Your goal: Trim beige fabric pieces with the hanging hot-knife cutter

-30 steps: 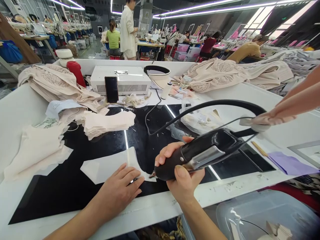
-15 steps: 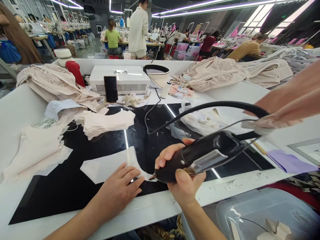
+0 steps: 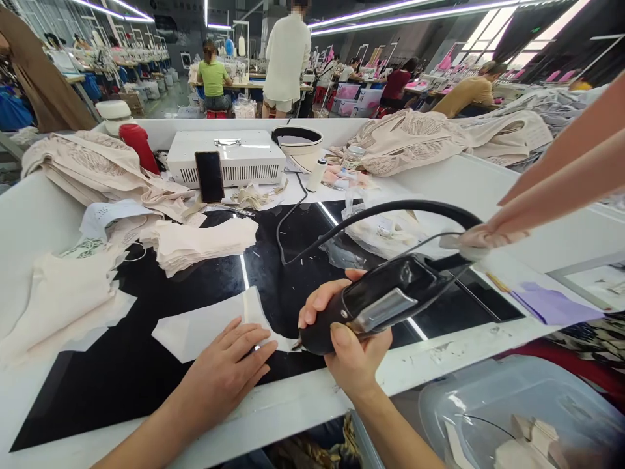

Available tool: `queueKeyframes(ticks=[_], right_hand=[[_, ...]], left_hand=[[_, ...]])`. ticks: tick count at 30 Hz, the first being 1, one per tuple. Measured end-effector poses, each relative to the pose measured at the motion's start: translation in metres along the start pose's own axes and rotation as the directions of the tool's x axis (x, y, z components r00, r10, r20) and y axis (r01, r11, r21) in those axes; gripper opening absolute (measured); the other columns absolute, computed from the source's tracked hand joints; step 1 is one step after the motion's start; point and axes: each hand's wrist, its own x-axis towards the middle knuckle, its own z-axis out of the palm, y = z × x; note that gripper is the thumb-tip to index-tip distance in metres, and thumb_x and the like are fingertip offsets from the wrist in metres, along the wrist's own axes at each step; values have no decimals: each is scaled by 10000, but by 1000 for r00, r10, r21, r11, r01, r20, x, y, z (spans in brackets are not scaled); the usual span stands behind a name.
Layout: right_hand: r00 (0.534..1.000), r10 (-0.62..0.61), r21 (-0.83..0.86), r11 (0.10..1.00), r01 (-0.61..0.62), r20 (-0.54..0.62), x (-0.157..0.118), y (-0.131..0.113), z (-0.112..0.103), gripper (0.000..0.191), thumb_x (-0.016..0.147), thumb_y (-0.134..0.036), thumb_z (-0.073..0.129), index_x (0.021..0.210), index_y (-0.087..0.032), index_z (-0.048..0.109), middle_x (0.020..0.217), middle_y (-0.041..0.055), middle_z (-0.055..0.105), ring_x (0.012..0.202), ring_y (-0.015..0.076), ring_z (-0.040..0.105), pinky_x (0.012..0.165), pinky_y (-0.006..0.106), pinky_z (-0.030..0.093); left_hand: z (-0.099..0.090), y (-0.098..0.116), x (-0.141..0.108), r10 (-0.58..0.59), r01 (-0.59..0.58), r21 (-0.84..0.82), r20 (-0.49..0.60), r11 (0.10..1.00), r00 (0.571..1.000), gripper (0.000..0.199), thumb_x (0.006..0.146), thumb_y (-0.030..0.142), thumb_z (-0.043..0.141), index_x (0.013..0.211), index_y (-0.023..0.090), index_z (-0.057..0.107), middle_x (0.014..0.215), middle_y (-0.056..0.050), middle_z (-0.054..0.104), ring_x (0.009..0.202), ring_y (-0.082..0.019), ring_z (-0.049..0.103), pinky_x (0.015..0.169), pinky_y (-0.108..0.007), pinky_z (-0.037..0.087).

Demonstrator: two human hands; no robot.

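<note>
My left hand [image 3: 225,372] lies flat, fingers spread, on a white fabric piece [image 3: 205,326] spread on the black table surface [image 3: 146,371]. My right hand [image 3: 352,342] grips a black handheld cutting tool [image 3: 385,299], its tip touching the fabric's right edge close to my left fingertips. A black cable [image 3: 390,210] arcs from the tool's rear toward the back of the table.
A stack of cream fabric pieces [image 3: 200,241] lies behind, more cream pieces [image 3: 58,293] at the left. A white box [image 3: 229,156] with a phone [image 3: 209,176] leaning on it stands at the back. A clear bin [image 3: 512,417] sits lower right. Another person's arm [image 3: 561,189] reaches in from the right.
The view has shifted slightly; my hands and the tool keep nearly the same pose on the fabric. The other person's arm has moved a little further in.
</note>
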Motion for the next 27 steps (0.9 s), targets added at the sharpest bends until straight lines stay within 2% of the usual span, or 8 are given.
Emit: queueKeyframes(ticks=[4,9,11,14,18,21,24,27], right_hand=[[1000,-1,-25,1000,1,-9,7,2,-5,500,855,-402,771,1269,-290,514,842,-8,625,576,145,604,482,299,536],[1000,-12,-55,998,11,-28,27,11,-11,417,848,-367,766,1173,-282,520,825,-32,648,570,131,606,512,286,549],[999,-4,-103,995,-1,-42,36,14,-10,334,839,-332,761,1075,-270,532,846,-34,653,596,128,614,558,293,554],[999,11,-201,979,-21,-48,45,17,-4,295,813,-289,758,1002,-254,534,837,-31,639,641,137,610,606,303,539],[998,54,-110,992,-57,-29,48,18,7,313,818,-291,746,1032,-258,520,788,-47,603,609,135,575,574,295,514],[998,68,1,998,-68,-5,43,22,14,318,827,-322,748,1033,-261,512,794,-46,603,595,131,570,558,294,520],[998,66,47,997,-66,5,39,24,20,336,814,-336,755,1043,-260,520,798,-40,609,592,126,566,542,278,511],[997,75,56,996,-75,7,37,25,25,342,791,-332,758,1029,-256,525,787,-34,615,603,129,565,535,265,502]], left_hand=[[-13,-16,-3,-25,26,65,-16,998,1000,281,1076,199,415,1269,163,616,1275,-97,680,1207,-226,649,1119,-469,508],[-24,-34,-12,-5,7,175,-12,985,1000,292,1072,173,382,1174,157,655,1139,-89,713,1017,-216,706,910,-368,618],[-25,-30,-16,-9,4,178,26,984,1000,310,1061,144,371,1167,168,661,1087,-84,713,963,-212,703,867,-351,617],[-27,-16,-20,-84,74,85,118,994,990,305,1060,157,374,1121,209,669,971,-53,698,798,-171,692,719,-260,597],[-38,-7,-10,-216,225,-14,225,974,950,309,1073,229,380,942,252,659,834,15,649,627,-112,665,566,-184,540],[-44,-18,7,-261,275,-45,205,960,943,265,1077,277,391,980,244,635,867,3,658,711,-148,698,642,-232,581],[-40,-37,25,-116,126,-59,147,990,982,180,1061,266,465,1206,232,566,1118,-58,684,1040,-211,701,910,-359,602],[-30,-53,39,19,-3,-90,182,996,983,343,1010,228,583,1338,222,484,1317,-106,638,1313,-255,576,1103,-487,503]])
